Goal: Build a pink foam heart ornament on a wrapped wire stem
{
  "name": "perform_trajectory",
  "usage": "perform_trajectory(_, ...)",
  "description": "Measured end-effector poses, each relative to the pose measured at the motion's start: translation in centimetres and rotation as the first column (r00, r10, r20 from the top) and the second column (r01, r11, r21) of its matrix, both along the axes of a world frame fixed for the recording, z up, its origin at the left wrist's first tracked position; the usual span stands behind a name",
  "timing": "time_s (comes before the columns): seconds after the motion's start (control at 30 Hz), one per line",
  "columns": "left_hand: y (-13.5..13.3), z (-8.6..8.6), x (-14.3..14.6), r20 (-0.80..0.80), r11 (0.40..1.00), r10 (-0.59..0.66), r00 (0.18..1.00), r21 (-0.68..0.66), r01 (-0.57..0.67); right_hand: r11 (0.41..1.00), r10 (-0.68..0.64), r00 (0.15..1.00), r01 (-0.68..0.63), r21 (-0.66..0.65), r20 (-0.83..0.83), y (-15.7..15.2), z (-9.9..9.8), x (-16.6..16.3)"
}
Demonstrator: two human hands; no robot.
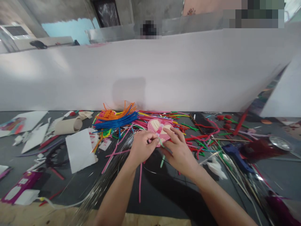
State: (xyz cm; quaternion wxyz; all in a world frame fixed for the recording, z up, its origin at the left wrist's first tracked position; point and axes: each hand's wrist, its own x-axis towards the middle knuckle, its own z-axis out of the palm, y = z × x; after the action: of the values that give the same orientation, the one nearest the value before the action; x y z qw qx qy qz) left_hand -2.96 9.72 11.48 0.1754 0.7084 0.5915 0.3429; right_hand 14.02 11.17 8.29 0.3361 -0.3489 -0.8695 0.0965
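a pale green pipe cleaner (162,160) is pinched narrowly by the left hand (142,147); a pink heart-shaped craft piece (158,126) is touched by the right hand (178,151), its grip unclear, beside heaped pipe cleaners (117,122).

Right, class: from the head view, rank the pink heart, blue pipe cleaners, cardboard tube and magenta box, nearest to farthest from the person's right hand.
Right hand:
1. Pink heart: touching, just ahead.
2. Blue pipe cleaners: ahead left.
3. Cardboard tube: farther left.
4. Magenta box: far left, front.
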Motion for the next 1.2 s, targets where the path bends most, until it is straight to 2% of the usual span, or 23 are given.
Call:
perform_trajectory(0.23,0.2,0.0,-0.4,-0.122,0.996,0.017,0.992,-0.089,-0.028,0.988,0.055,0.990,-0.073,-0.138,-0.127,0.0,1.6,0.9)
perform_trajectory(0.4,-0.2,0.1,0.4,-0.212,0.994,0.007,0.977,-0.102,-0.029,0.973,0.118,0.968,-0.157,-0.170,-0.222,0.5,2.2,1.6)
perform_trajectory(0.53,-0.6,0.0,0.8,-0.228,0.997,-0.060,0.972,-0.071,0.045,0.954,0.033,0.961,-0.112,-0.279,-0.274,1.2,1.5,1.9)
perform_trajectory(0.7,-0.9,0.0,1.0,-0.173,0.992,-0.126,0.977,-0.024,0.123,0.895,-0.090,0.955,-0.047,-0.443,-0.283,2.2,0.7,2.0)
perform_trajectory(0.87,-1.1,0.5,1.1,-0.126,0.997,-0.076,0.989,0.005,0.077,0.799,-0.023,0.955,-0.161,-0.579,-0.297,3.1,-0.3,2.0)
perform_trajectory(1.07,-1.1,0.4,1.0,-0.091,0.999,-0.005,0.996,0.050,0.009,0.580,0.198,0.932,-0.362,-0.730,-0.304,3.3,-1.2,2.1)
perform_trajectory(1.2,-1.0,0.4,0.9,-0.084,0.998,0.010,0.996,0.064,-0.005,0.504,0.299,0.914,-0.396,-0.768,-0.275,3.0,-0.8,2.1)
